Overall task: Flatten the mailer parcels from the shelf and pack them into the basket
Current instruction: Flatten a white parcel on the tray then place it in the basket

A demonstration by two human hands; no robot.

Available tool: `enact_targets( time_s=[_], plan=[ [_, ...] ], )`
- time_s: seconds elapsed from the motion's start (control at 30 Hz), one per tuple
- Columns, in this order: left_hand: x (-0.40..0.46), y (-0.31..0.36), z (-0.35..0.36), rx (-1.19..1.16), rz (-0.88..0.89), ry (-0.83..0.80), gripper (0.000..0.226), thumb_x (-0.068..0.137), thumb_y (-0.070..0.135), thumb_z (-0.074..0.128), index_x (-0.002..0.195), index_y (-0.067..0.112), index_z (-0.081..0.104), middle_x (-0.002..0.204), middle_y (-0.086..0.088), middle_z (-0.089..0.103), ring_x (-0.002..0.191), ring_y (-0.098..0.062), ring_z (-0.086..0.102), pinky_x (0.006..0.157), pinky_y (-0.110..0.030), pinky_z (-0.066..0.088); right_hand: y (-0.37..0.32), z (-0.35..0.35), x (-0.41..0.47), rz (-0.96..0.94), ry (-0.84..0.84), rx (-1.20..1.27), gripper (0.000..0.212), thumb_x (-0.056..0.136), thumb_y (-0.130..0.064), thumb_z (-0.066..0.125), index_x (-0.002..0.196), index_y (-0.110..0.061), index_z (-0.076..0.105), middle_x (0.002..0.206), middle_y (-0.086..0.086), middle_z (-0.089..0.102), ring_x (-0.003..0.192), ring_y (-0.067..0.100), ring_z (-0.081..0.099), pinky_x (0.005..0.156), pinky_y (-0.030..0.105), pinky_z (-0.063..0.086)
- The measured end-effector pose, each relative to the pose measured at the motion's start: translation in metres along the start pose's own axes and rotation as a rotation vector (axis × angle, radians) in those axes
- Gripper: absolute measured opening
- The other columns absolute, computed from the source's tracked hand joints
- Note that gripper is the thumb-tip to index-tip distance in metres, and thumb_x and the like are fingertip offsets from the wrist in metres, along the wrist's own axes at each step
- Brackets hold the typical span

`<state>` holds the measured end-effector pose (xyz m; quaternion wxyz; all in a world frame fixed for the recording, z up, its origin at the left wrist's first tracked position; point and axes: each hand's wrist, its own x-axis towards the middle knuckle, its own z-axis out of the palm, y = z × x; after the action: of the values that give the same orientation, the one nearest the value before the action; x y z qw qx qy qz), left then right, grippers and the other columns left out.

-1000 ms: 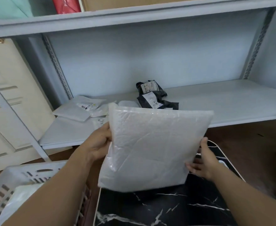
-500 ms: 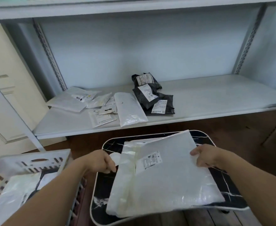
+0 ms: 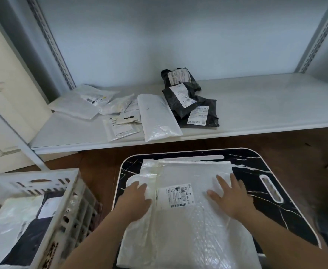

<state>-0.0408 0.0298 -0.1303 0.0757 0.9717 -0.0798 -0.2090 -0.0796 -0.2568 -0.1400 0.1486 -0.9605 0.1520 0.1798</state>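
Glossy white plastic mailer (image 3: 188,220), crinkled, with bubble-wrap texture near its front edge and a matt paper label (image 3: 175,197), on a polished black marble-look tray (image 3: 271,214). Smooth matt white shelf (image 3: 256,101) bearing shiny black plastic parcels (image 3: 188,100); slotted white plastic basket (image 3: 72,200); dark wood floor (image 3: 93,162).

Mailer (image 3: 186,220): white bubble parcel, label up, flat under our spread fingers (image 3: 222,181).
Basket (image 3: 75,193): white slatted crate left of our fingers, parcels inside.
Shelf parcels (image 3: 159,115): white and black, well beyond our fingertips.
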Motion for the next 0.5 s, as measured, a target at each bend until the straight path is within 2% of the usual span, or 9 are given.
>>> enact_targets(
  time_s=[0.13, 0.23, 0.3, 0.37, 0.5],
  plan=[
    [0.025, 0.005, 0.035, 0.064, -0.037, 0.048, 0.069, 0.099, 0.052, 0.026, 0.153, 0.015, 0.005, 0.161, -0.012, -0.005, 0.148, -0.033, -0.005, 0.12, -0.047, 0.006, -0.007, 0.028, 0.02, 0.055, 0.015, 0.047, 0.084, 0.082, -0.078, 0.017, 0.15, -0.038, -0.013, 0.158, 0.007, -0.025, 0.146, 0.034, -0.016, 0.116, 0.059, 0.009],
    [0.039, 0.007, 0.056, 0.002, -0.117, 0.05, 0.078, 0.095, 0.062, 0.018, 0.152, 0.016, -0.008, 0.159, -0.017, -0.014, 0.146, -0.039, -0.011, 0.119, -0.05, 0.0, -0.011, 0.044, 0.03, 0.017, 0.023, 0.018, 0.085, 0.077, -0.079, 0.003, 0.148, -0.039, -0.02, 0.156, 0.006, -0.029, 0.144, 0.032, -0.023, 0.114, 0.061, -0.001],
    [0.047, 0.015, 0.061, 0.024, -0.153, 0.135, 0.085, 0.086, 0.072, 0.005, 0.152, 0.019, -0.009, 0.159, -0.018, -0.012, 0.146, -0.038, -0.011, 0.117, -0.053, -0.006, -0.014, 0.052, 0.037, -0.007, 0.059, 0.006, 0.084, 0.076, -0.081, -0.004, 0.147, -0.039, -0.022, 0.157, 0.006, -0.028, 0.143, 0.031, -0.025, 0.113, 0.061, -0.007],
    [0.056, 0.026, 0.057, 0.037, -0.124, 0.222, 0.093, 0.073, 0.079, -0.011, 0.151, 0.029, -0.013, 0.159, -0.015, -0.016, 0.145, -0.037, -0.018, 0.113, -0.057, -0.011, -0.02, 0.056, 0.045, -0.057, 0.133, -0.013, 0.085, 0.072, -0.083, -0.014, 0.144, -0.04, -0.026, 0.156, 0.007, -0.029, 0.141, 0.031, -0.029, 0.112, 0.059, -0.013],
    [0.074, 0.043, 0.061, 0.037, 0.035, 0.278, 0.085, 0.071, 0.086, -0.006, 0.144, 0.047, -0.022, 0.153, -0.003, -0.036, 0.138, -0.034, -0.035, 0.108, -0.068, -0.014, -0.03, 0.064, 0.06, -0.195, 0.158, -0.1, 0.085, 0.064, -0.084, -0.026, 0.139, -0.046, -0.03, 0.15, 0.006, -0.041, 0.136, 0.031, -0.04, 0.112, 0.062, -0.013]
  ],
)
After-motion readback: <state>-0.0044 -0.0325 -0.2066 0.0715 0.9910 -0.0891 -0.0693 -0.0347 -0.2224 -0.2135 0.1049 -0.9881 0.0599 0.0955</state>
